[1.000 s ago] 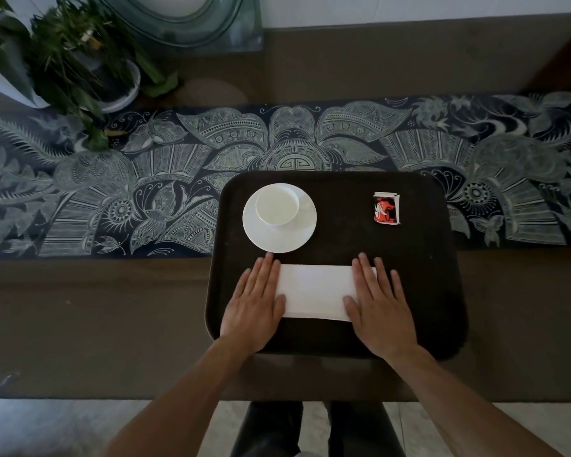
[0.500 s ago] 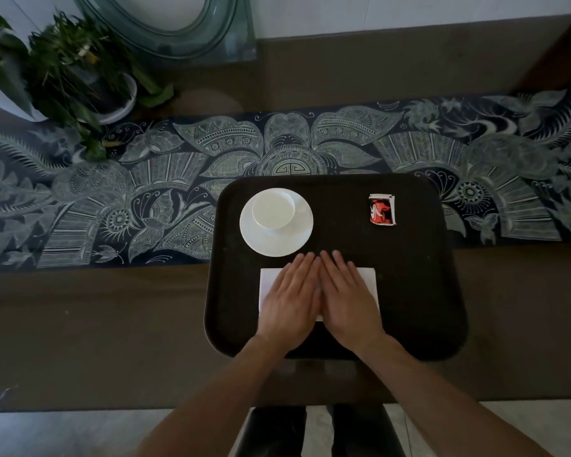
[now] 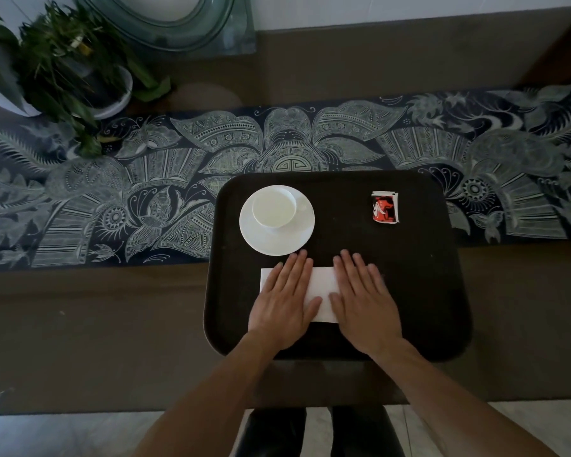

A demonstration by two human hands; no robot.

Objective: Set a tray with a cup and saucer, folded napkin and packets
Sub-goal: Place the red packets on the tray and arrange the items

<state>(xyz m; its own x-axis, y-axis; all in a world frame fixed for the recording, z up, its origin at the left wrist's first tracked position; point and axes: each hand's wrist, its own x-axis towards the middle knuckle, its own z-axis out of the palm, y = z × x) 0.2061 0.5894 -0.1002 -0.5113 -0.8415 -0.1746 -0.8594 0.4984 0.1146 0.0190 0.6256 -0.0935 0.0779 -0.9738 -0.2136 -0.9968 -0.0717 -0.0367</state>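
A dark brown tray [image 3: 422,291] lies on the table in front of me. On its far left a white cup [image 3: 273,206] stands on a white saucer [image 3: 261,240]. A red and white packet [image 3: 384,207] lies at the tray's far right. A folded white napkin [image 3: 323,290] lies flat on the near part of the tray. My left hand [image 3: 285,300] presses flat on the napkin's left half, fingers straight. My right hand [image 3: 363,301] presses flat on its right half and hides the napkin's right end.
A patterned dark blue runner [image 3: 112,199] crosses the brown table [image 3: 96,341] under the tray's far part. A potted plant [image 3: 70,64] stands at the far left, and a glass object [image 3: 178,24] leans at the back. The table's near edge lies just below my forearms.
My hands slid from the napkin's two ends to meet at its middle, then spread slightly apart again. The cup, saucer and packet have not moved.
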